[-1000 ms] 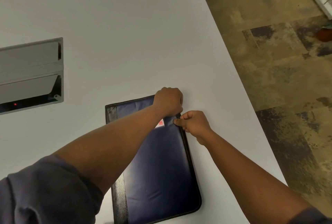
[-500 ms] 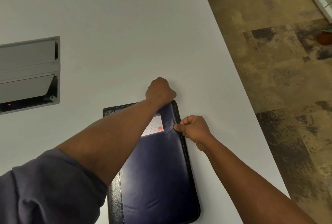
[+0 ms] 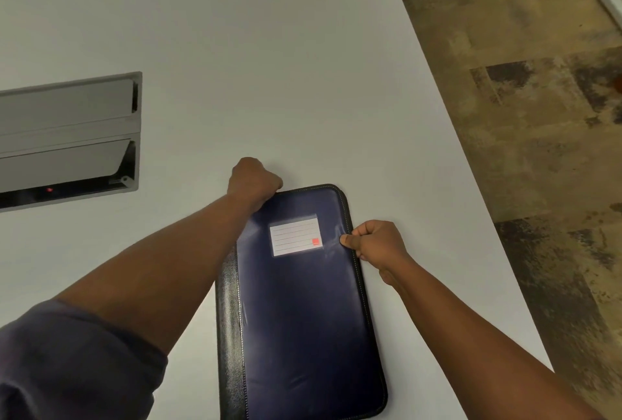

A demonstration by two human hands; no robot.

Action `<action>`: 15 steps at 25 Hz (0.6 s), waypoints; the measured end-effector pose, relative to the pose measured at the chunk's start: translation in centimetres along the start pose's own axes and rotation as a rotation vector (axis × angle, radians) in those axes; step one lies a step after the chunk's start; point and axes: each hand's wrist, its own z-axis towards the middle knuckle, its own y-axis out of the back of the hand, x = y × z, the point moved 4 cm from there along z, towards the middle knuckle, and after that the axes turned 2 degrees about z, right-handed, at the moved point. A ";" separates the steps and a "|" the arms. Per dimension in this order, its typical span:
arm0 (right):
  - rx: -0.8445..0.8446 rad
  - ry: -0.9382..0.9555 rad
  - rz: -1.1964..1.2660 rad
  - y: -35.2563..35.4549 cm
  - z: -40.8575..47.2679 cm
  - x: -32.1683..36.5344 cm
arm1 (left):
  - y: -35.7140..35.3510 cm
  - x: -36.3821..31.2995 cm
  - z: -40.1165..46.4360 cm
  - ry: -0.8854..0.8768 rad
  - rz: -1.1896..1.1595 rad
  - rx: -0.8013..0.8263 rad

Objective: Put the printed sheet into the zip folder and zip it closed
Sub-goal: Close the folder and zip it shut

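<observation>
One navy zip folder (image 3: 303, 301) flat on white desk (image 3: 269, 49), long axis running away from viewer, spine at left. Printed sheet not visible, presumably inside. Left hand (image 3: 253, 181) fisted at far left corner, likely on zip pull, though pull hidden. Right hand (image 3: 377, 244) pinching right edge, steadying. One label (image 3: 295, 239) on cover. One cable hatch (image 3: 67, 140) far left.
</observation>
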 end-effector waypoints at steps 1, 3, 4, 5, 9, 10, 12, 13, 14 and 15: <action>-0.005 -0.003 -0.001 0.0 0.0 0.0 | 0.6 0.8 0.1 0.006 0.008 -0.014; -0.011 -0.010 -0.006 0.0 0.0 0.0 | 1.6 2.2 0.2 0.015 0.025 -0.031; -0.013 -0.013 -0.008 -0.1 0.0 0.0 | 2.1 2.9 0.2 0.023 0.026 -0.038; -0.016 -0.016 -0.008 -0.1 0.0 0.0 | 2.5 3.5 0.3 0.031 0.022 -0.045; -0.018 -0.018 -0.022 -0.1 -0.1 0.2 | 4.1 5.8 0.5 0.056 -0.008 -0.063; -0.019 -0.018 -0.026 -0.2 -0.1 0.2 | 4.3 6.1 0.6 0.059 -0.009 -0.062; -0.019 -0.018 -0.026 -0.2 -0.2 0.3 | 4.5 6.6 0.7 0.055 -0.018 -0.057; -0.015 -0.018 -0.024 -0.2 -0.2 0.3 | 4.5 6.7 0.7 0.049 -0.029 -0.048; -0.007 -0.018 -0.024 -0.2 -0.2 0.4 | 4.5 6.9 0.7 0.043 -0.046 -0.036; -0.001 -0.020 -0.026 -0.2 -0.2 0.4 | 4.6 7.1 0.8 0.036 -0.065 -0.027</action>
